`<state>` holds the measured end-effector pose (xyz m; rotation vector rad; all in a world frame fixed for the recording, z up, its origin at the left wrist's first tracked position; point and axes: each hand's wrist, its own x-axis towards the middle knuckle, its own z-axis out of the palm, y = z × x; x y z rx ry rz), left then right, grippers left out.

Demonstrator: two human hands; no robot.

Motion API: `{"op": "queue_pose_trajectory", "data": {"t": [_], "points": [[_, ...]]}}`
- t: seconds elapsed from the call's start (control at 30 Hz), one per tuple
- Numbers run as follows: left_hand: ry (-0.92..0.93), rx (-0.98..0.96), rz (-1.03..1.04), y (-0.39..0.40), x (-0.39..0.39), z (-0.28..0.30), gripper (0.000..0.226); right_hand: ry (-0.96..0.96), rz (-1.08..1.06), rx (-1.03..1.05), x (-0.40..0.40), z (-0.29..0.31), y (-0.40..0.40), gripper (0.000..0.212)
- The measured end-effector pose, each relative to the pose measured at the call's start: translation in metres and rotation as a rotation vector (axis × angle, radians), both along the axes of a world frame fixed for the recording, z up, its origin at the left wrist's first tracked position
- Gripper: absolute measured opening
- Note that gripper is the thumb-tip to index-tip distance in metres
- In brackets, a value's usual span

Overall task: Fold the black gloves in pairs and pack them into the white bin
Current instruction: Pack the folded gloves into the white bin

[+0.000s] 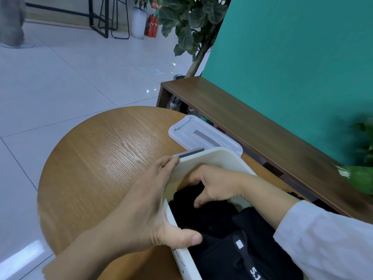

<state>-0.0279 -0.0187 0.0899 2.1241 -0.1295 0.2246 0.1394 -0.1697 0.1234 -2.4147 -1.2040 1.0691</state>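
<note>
Two hands (145, 211) work black gloves (232, 245) marked "5.1" into white bin (212, 156).

Bright even daylight, floor glare, blurred edges.

Bare left forearm (84, 251), right arm in pale, seemingly textured sleeve (327, 243)

white bin (201, 158) cut off below
</note>
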Motion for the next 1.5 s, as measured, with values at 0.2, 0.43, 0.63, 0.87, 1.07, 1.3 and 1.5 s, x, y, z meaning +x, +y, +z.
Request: {"op": "queue_pose_trajectory", "data": {"t": [0.2,0.43,0.63,0.87,1.07,1.3,1.5], "points": [[-0.05,0.005,0.041,-0.002,-0.013,-0.007,0.133,-0.012,0.047,-0.059,-0.012,0.004,0.002,0.058],[-0.079,0.024,0.067,-0.003,-0.018,-0.011,0.135,0.003,-0.022,-0.048,-0.014,0.013,0.003,0.06],[-0.078,0.041,0.068,-0.006,-0.016,-0.009,0.137,-0.009,-0.064,-0.014,-0.013,0.016,-0.003,0.057],[-0.074,0.038,0.065,-0.007,-0.018,-0.008,0.139,-0.074,-0.167,0.131,-0.017,0.036,-0.018,0.048],[-0.091,0.06,0.077,-0.008,-0.021,-0.009,0.139,-0.135,-0.149,0.079,-0.031,0.037,-0.036,0.045],[-0.118,0.09,0.092,-0.014,-0.024,-0.011,0.137,-0.287,0.034,-0.178,-0.031,0.014,-0.031,0.072],[-0.111,0.074,0.091,-0.015,-0.023,-0.01,0.136,-0.267,0.022,-0.185,-0.018,-0.001,-0.033,0.076]]}}
